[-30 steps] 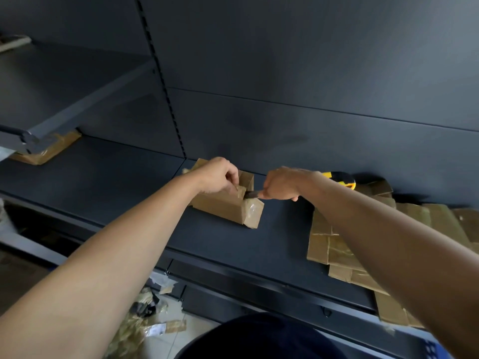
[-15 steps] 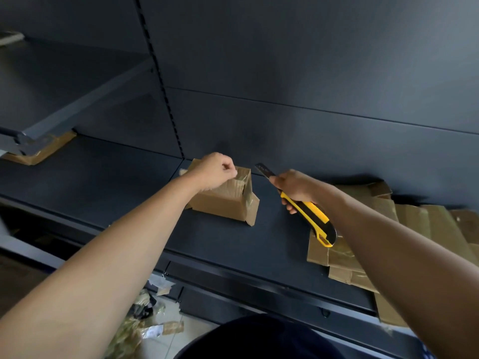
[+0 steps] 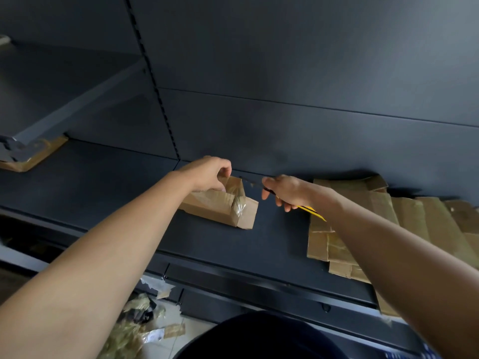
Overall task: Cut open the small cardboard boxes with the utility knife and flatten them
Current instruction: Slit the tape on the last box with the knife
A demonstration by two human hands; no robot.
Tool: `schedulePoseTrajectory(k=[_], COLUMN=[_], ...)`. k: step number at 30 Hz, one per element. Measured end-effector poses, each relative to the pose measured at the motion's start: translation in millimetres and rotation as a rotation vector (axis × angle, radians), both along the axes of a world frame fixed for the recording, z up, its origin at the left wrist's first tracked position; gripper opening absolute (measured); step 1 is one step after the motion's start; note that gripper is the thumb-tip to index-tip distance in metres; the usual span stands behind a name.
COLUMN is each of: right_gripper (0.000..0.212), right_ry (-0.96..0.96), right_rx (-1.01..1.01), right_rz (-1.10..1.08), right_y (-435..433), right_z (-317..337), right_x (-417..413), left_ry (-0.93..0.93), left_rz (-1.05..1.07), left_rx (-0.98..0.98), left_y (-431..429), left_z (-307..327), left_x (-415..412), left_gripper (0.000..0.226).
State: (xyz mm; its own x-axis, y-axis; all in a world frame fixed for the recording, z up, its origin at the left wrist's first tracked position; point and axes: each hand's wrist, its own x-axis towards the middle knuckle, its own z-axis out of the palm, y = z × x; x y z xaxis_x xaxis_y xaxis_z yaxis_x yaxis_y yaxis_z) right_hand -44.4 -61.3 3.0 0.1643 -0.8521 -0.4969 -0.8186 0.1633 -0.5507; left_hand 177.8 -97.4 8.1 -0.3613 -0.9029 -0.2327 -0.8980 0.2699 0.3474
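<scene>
A small taped cardboard box (image 3: 220,207) lies on the dark shelf (image 3: 129,193), its right end flap hanging open. My left hand (image 3: 207,173) grips the box's top far edge. To its right my right hand (image 3: 285,191) holds the yellow-and-black utility knife (image 3: 309,209). The dark blade points left toward the box's upper right corner and stops just short of it. Most of the knife's handle is hidden under my hand and wrist.
Several flattened cardboard pieces (image 3: 375,216) lie spread over the shelf at the right. Another cardboard piece (image 3: 33,156) sits under a higher shelf (image 3: 64,104) at the far left. Tape scraps and wrapping (image 3: 140,322) litter the floor below the shelf's front edge.
A second ago the knife was cutting at the box's right end. My right hand pulled it away to the right, then brought the blade back toward the box's top corner.
</scene>
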Motion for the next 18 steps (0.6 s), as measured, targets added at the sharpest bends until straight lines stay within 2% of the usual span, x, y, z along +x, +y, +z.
schedulePoseTrajectory(k=[4, 7, 10, 14, 18], right_gripper=[0.04, 0.04, 0.043, 0.037, 0.044], right_ry=[0.133, 0.128, 0.142, 0.311, 0.371], right_rx=[-0.013, -0.004, -0.058, -0.085, -0.148], right_rz=[0.052, 0.054, 0.111, 0.228, 0.196], right_y=[0.8, 4.6, 6.2, 5.4, 3.9], right_z=[0.8, 1.0, -0.2, -0.1, -6.9], right_x=[-0.3, 1.8, 4.4, 7.8, 16.2], left_ry=[-0.059, -0.11, -0.082, -0.077, -0.074], left_rz=[-0.08, -0.11, -0.115, -0.104, -0.098], left_rx=[0.056, -0.03, -0.052, -0.061, -0.069], left_y=[-5.0, -7.4, -7.8, -9.3, -9.9], left_z=[5.1, 2.1, -0.5, 1.2, 3.0], left_x=[3.4, 3.4, 3.0, 6.7, 7.9], left_gripper=[0.035, 0.031, 0.032, 0.032, 0.027])
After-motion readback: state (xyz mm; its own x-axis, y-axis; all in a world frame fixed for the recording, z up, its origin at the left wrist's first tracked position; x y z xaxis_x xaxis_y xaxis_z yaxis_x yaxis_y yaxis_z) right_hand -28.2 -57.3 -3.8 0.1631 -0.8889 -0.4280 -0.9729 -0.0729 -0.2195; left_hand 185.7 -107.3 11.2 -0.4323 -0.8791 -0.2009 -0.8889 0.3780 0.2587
